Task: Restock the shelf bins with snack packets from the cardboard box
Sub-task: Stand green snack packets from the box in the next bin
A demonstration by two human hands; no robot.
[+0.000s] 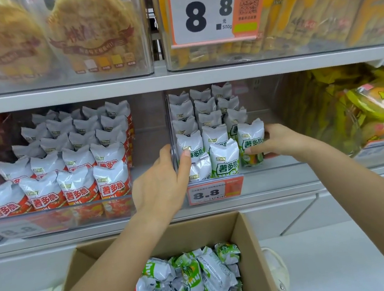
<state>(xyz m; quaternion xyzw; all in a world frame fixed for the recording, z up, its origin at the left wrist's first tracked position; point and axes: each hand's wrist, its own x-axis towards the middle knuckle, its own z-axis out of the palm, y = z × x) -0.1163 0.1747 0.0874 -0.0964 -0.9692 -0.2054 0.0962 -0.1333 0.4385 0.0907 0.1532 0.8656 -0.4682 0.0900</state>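
A clear shelf bin (284, 166) on the middle shelf holds rows of upright white-and-green snack packets (224, 158). My right hand (278, 139) grips one upright green packet (250, 142) at the right end of the front rows. My left hand (163, 179) is at the bin's left wall, its thumb pressing a front-left green packet (189, 145). Below, an open cardboard box (252, 246) holds several loose green packets (192, 279).
A neighbouring bin (57, 215) to the left holds white-and-red packets. An orange 8.8 price tag (215, 191) hangs on the green bin's front. Bins of yellow snacks (373, 110) sit to the right, biscuit bins (54, 41) on the shelf above.
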